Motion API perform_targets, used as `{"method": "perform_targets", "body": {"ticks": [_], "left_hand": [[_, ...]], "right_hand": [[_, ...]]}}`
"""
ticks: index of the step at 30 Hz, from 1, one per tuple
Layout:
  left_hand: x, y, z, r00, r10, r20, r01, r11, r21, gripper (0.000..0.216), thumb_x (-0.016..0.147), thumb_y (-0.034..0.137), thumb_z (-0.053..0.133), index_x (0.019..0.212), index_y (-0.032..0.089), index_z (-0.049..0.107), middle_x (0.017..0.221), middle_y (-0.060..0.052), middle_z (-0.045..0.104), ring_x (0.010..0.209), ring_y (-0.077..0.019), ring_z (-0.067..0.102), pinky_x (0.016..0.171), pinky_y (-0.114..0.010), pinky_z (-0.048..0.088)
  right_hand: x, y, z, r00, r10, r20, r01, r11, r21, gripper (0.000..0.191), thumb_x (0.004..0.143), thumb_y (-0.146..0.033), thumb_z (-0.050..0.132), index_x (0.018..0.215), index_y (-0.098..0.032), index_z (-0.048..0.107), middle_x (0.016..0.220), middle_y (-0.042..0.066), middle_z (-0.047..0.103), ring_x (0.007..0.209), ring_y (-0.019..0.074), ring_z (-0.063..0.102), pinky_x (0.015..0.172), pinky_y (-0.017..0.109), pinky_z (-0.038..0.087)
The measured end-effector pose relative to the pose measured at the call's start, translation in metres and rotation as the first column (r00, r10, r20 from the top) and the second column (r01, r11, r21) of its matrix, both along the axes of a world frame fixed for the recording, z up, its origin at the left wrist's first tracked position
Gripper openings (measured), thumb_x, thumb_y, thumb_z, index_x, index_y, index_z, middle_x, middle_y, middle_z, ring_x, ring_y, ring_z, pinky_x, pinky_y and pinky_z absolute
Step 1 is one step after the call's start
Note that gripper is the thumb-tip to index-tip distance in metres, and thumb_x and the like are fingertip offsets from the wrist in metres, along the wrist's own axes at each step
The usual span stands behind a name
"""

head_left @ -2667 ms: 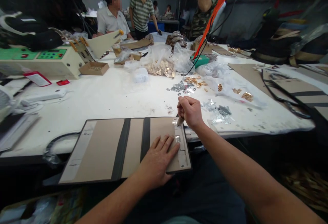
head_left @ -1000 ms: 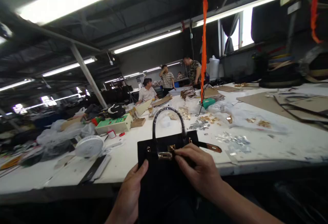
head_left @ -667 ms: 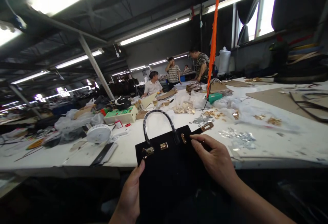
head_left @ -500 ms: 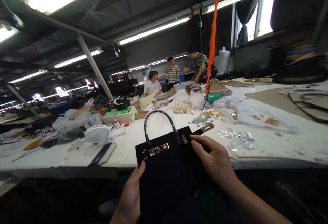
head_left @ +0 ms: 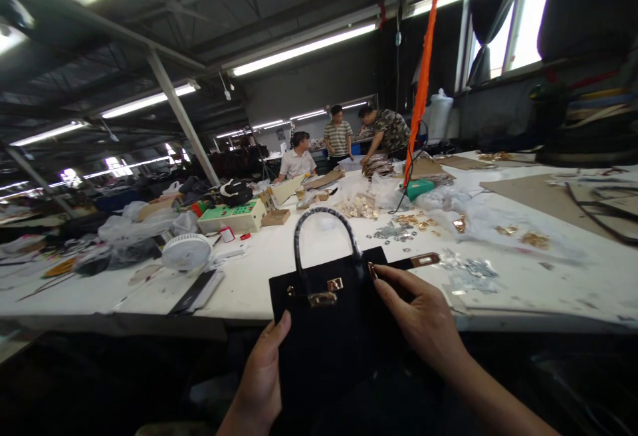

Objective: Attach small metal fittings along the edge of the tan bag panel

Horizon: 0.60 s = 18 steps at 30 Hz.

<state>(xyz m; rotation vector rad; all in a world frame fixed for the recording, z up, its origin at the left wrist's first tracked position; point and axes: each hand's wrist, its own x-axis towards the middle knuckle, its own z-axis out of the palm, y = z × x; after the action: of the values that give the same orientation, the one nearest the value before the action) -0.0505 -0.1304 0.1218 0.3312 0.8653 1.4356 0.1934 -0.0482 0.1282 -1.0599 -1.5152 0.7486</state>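
Note:
A black handbag [head_left: 323, 343] is held up in front of me at the table's near edge, its arched handle [head_left: 326, 213] wrapped in clear film. My left hand [head_left: 266, 369] grips its left edge, thumb on the front. At the upper right, the thumb and forefinger of my right hand [head_left: 423, 313] pinch a small gold fitting [head_left: 372, 270]. A gold turn-lock plate [head_left: 335, 284] and a gold-tipped strap end [head_left: 323, 298] sit near the bag's top. Another strap with a gold slotted tip [head_left: 425, 260] sticks out to the right. The bag's lower part is lost in shadow.
On the white table [head_left: 279, 250] lie silver metal pieces [head_left: 476, 273], gold pieces in plastic [head_left: 533, 240] and a white fan [head_left: 187, 252]. A green-panelled machine [head_left: 234, 215] stands behind. An orange strip [head_left: 423, 77] hangs down. Several people are beyond the table.
The handbag has shifted slightly right, and its left strap tip now hangs lower, below the turn-lock plate. My right fingers have closed onto the gold fitting. In the background, one person leans further over.

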Motion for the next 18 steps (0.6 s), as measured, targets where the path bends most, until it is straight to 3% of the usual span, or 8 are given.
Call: {"method": "perform_targets", "body": {"ticks": [4, 10, 13, 15, 18], "left_hand": [[0.008, 0.001, -0.007, 0.998, -0.004, -0.058, 0.010, 0.996, 0.090, 0.047, 0.088, 0.027, 0.070, 0.132, 0.011, 0.064, 0.121, -0.016, 0.070, 0.116, -0.0310, 0.067, 0.113, -0.048, 0.048], [0.019, 0.003, -0.004, 0.993, 0.055, -0.106, -0.040, 0.990, 0.138, 0.042, 0.081, 0.027, 0.078, 0.119, 0.011, 0.072, 0.115, -0.014, 0.072, 0.114, -0.0312, 0.068, 0.112, -0.047, 0.049], [0.025, 0.001, -0.005, 0.984, 0.093, -0.151, -0.077, 0.991, 0.113, 0.047, 0.077, 0.030, 0.081, 0.121, 0.015, 0.072, 0.119, -0.012, 0.072, 0.121, -0.0318, 0.064, 0.114, -0.046, 0.047], [0.030, 0.000, -0.010, 0.978, 0.124, -0.167, -0.099, 0.984, 0.149, 0.053, 0.079, 0.041, 0.078, 0.128, 0.021, 0.070, 0.123, -0.009, 0.071, 0.128, -0.0324, 0.060, 0.115, -0.047, 0.046], [0.040, 0.003, -0.020, 0.986, 0.083, -0.145, -0.035, 0.951, 0.306, 0.074, 0.077, 0.071, 0.066, 0.139, 0.030, 0.062, 0.133, -0.006, 0.066, 0.138, -0.0374, 0.050, 0.116, -0.050, 0.045]], "right_hand": [[0.003, 0.001, -0.011, 0.998, -0.030, 0.061, 0.028, 0.999, 0.036, 0.042, 0.088, -0.053, 0.063, 0.121, -0.028, 0.073, 0.119, 0.000, 0.071, 0.113, 0.0202, 0.068, 0.101, 0.032, 0.054], [-0.008, -0.014, -0.016, 0.987, -0.104, 0.126, 0.062, 0.951, 0.302, 0.043, 0.092, -0.038, 0.064, 0.133, -0.027, 0.063, 0.084, -0.002, 0.068, 0.072, 0.0100, 0.066, 0.070, 0.020, 0.055], [-0.024, -0.025, -0.018, 0.991, -0.030, 0.128, -0.026, 0.910, 0.413, 0.043, 0.092, -0.033, 0.066, 0.134, -0.026, 0.062, 0.101, 0.001, 0.071, 0.087, 0.0121, 0.069, 0.080, 0.020, 0.057], [-0.037, -0.031, -0.021, 0.996, 0.030, 0.085, -0.060, 0.921, 0.386, 0.056, 0.089, -0.037, 0.069, 0.141, -0.024, 0.056, 0.114, 0.004, 0.071, 0.088, 0.0142, 0.070, 0.077, 0.020, 0.058], [-0.052, -0.037, -0.022, 0.992, 0.046, -0.116, -0.019, 0.974, 0.227, 0.079, 0.082, -0.047, 0.075, 0.151, -0.023, 0.047, 0.113, 0.007, 0.071, 0.066, 0.0133, 0.064, 0.060, 0.021, 0.056]]}}
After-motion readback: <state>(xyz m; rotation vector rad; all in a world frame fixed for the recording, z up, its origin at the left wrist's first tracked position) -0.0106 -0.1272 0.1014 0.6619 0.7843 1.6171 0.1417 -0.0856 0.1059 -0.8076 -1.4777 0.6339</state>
